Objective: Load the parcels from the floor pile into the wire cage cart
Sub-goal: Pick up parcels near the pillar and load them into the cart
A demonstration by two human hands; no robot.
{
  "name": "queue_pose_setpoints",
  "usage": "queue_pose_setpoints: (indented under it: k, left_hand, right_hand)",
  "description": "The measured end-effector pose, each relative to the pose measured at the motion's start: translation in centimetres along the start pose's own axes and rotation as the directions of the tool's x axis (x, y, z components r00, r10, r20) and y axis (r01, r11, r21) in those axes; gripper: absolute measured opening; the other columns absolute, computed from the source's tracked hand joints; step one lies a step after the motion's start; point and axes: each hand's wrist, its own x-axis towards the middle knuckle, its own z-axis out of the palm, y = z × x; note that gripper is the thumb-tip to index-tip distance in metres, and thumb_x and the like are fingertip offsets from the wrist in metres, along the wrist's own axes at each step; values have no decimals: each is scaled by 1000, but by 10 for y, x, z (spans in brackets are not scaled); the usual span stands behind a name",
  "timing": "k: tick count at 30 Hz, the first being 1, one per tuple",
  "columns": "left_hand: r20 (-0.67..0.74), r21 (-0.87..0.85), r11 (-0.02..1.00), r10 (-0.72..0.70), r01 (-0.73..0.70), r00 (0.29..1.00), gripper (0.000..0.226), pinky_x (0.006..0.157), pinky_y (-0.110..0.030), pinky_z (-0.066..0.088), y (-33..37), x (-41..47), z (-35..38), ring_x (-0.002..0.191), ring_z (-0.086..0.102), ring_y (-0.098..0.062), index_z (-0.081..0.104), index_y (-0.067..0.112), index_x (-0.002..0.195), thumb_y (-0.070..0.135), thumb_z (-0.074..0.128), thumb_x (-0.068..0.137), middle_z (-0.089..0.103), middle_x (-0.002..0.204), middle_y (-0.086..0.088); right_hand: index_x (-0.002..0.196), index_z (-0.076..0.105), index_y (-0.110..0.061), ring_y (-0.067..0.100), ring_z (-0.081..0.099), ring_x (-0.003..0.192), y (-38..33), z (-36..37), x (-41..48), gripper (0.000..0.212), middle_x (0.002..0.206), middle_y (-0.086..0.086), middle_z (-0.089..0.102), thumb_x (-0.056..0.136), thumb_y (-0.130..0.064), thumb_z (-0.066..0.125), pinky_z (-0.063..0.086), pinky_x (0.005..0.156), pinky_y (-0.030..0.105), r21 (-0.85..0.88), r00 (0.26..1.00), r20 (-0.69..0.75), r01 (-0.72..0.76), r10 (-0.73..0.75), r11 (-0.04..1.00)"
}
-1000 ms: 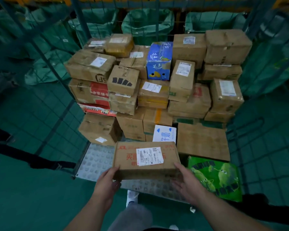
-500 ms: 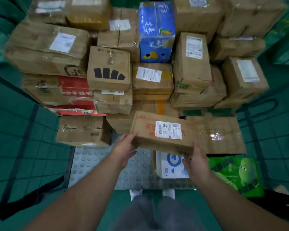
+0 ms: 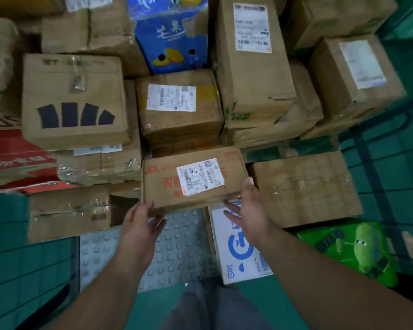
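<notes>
Grey studded cart floor (image 3: 177, 246) lies lower centre, with cartons stacked behind. The flat labelled carton (image 3: 193, 177) sits mid-frame. The left hand (image 3: 138, 225) and right hand (image 3: 250, 210) carry its near corners on straight fingers, thumbs at its edge. It would best be slid in level, snug beside the taped carton (image 3: 305, 186) at right.

I have both bare forearms stretched forward and converging from the lower corners of my view, the left forearm (image 3: 100, 289) rising from bottom left, the right forearm (image 3: 320, 270) from bottom right. My left hand (image 3: 138, 227) is palm inward, its thumb tip touching the near left corner of the flat brown cardboard box with a white label (image 3: 167, 186), its fingers (image 3: 156, 223) straight and splayed just below that edge. My right hand (image 3: 250, 215) faces it, thumb resting on the box's near right corner, fingers extended leftward beneath the front edge. Neither hand wraps the box. Both wrists are straight.
</notes>
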Motion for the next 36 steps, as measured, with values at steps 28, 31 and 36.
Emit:
queue_pose_setpoints:
  k: [28, 31, 36]
  left_hand:
    - [-327, -139, 983, -158, 118, 932, 9, 89, -33, 59, 50, 68, 83, 83, 67, -15, 63, 15, 108, 21, 57, 103, 72, 107, -3]
    - [-260, 37, 982, -169, 184, 951, 23, 90, -39, 57, 54, 67, 78, 101, 64, -20, 63, 18, 124, 26, 54, 104, 67, 120, -2]
    - [-136, 339, 914, -185, 221, 973, 42, 89, -44, 57, 36, -6, 59, 104, 67, -26, 60, 18, 124, 49, 63, 97, 65, 115, -6]
  right_hand:
    - [149, 43, -25, 35, 41, 142, -44, 39, 94, 60, 154, 4, 45, 103, -62, 32, 33, 119, 50, -267, 982, -72, -189, 176, 945]
    - [142, 47, -33, 31, 54, 125, -49, 30, 83, 81, 136, 2, 58, 85, -85, 27, 41, 110, 52, -491, 984, -112, -173, 136, 854]
    - [124, 54, -21, 16, 63, 99, -32, -10, 10, 45, 113, 2, 64, 103, -59, 44, 54, 94, 34, -440, 986, 34, -130, 161, 889]
